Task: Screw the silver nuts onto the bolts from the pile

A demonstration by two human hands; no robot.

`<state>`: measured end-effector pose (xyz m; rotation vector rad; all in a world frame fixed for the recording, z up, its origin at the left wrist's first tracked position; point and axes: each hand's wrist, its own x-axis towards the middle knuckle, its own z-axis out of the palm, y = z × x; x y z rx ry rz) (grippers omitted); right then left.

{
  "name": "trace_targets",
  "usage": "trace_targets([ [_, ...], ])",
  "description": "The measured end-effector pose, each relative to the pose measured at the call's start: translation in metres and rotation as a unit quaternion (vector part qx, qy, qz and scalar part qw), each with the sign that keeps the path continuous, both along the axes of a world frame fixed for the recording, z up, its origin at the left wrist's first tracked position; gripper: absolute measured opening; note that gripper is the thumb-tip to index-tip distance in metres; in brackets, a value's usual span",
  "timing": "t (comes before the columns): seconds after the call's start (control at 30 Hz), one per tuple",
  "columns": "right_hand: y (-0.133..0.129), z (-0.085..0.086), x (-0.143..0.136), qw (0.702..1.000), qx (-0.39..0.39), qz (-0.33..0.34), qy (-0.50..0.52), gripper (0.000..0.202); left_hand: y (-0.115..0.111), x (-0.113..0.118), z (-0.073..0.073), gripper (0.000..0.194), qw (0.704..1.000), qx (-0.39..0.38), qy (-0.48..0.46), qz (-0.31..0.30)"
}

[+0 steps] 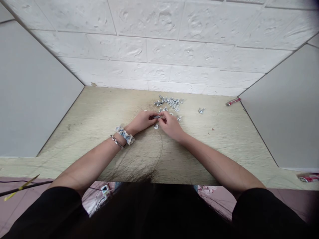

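Between the fingertips of both hands is a small silver bolt [157, 117], lying roughly level just above the table. My left hand [143, 121] is closed on its left end, with a scrunchie and a chain bracelet at the wrist. Thumb and fingers of my right hand [171, 125] pinch its right end; whether a nut or washer is on it is too small to tell. A loose washer [156, 126] lies just below the fingertips. Beyond the hands sits a pile of silver bolts, nuts and washers [171, 102].
A bolt piece [201, 110] lies apart on the right of the wooden table [94, 109]. Red-and-silver objects [233, 102] are at the right panel and the front right edge. A white brick-pattern wall stands behind, with grey panels on both sides.
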<state>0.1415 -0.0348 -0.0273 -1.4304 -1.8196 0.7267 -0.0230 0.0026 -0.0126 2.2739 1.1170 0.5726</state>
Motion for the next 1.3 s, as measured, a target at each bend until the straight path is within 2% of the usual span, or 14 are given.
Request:
trace_targets([
  [0.33,-0.0026,0.0024,-0.0003,1.0,0.003,0.005,-0.008,0.009,0.0008,0.0002,-0.0017,0.023,1.0,-0.002,-0.012,0.014],
  [0.57,-0.0023,-0.0002,0.0014,1.0,0.01,0.021,0.018,0.01,0.0021,-0.0004,-0.0021,0.024,1.0,0.005,-0.007,0.021],
  [0.83,-0.0025,-0.0005,0.0029,0.999,0.013,0.026,0.038,0.026,0.0005,0.0006,0.0,0.026,1.0,0.008,0.001,0.016],
  [1.0,-0.0015,-0.0022,0.0008,1.0,0.017,0.006,0.022,0.034,0.0007,0.0002,0.0,0.027,1.0,0.013,0.005,0.012],
  [1.3,-0.0004,-0.0003,-0.0012,1.0,0.007,-0.011,-0.015,0.021,0.0008,-0.0002,-0.0011,0.026,1.0,0.012,0.001,0.015],
])
